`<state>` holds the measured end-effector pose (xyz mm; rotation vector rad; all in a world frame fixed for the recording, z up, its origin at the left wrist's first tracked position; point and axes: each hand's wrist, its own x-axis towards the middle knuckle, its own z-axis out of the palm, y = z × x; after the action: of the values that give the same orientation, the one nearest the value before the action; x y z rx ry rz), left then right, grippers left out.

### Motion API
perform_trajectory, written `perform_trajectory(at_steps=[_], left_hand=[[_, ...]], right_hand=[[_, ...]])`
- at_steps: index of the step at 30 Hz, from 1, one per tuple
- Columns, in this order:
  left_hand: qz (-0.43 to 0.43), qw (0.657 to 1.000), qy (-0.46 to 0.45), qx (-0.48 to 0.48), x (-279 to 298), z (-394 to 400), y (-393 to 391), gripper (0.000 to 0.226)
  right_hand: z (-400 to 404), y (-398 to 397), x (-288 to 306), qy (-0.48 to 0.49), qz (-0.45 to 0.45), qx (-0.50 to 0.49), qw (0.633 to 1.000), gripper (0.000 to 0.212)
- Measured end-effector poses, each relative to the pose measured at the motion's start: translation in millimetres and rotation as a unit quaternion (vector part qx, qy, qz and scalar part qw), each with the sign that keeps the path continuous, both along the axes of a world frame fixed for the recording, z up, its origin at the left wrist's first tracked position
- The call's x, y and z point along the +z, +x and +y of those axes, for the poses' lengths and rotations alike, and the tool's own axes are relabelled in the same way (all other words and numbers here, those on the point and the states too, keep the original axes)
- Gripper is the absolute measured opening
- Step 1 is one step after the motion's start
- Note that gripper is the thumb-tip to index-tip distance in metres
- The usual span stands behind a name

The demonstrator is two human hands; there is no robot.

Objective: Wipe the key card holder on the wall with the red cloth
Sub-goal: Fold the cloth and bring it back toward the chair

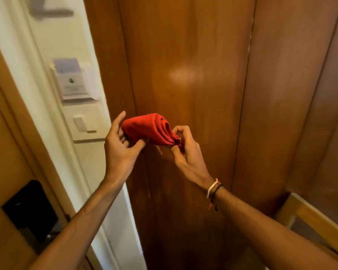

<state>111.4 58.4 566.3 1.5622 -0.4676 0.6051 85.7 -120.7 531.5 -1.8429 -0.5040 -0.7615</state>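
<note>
Hands met at the centre of the view, both gripping the red cloth (147, 128), which was rolled into a thick bundle and held in the air in front of the brown wooden panel (193, 65). Left hand (119, 147) had its fingers curled round the bundle's left end, thumb pressed underneath; right hand (185, 148) pinched the folded right edge (two thin bands (213, 190) circled that wrist). Up at ten o'clock from the cloth, well apart from it, the key card holder (72, 82) sat on the white wall (47, 45), with a light switch (82, 124) just below it.
</note>
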Motion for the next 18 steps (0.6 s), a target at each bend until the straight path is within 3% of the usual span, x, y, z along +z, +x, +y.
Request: perform_trajectory(at_steps=[4,10,12,18], left_hand=[[0.009,0.994,0.078,-0.077,-44.9,-19.6,-1.6,0.059],[0.108,0.968,0.14,-0.18,-147.7,-55.3,-19.8,0.04],[0.152,0.957,0.154,-0.196,-182.6,-63.1,-25.2,0.04],[0.291,0.913,0.203,-0.203,-310.3,-80.4,-51.6,0.051]], right_hand=[[-38.6,-22.2,-40.7,0.031,0.058,-0.019,0.998,0.027],[-83.6,-56.3,-130.4,0.007,0.204,0.01,0.979,0.07],[-93.8,-66.6,-162.0,-0.002,0.244,0.019,0.97,0.074],[-109.9,-96.7,-281.9,0.032,0.413,0.021,0.91,0.017]])
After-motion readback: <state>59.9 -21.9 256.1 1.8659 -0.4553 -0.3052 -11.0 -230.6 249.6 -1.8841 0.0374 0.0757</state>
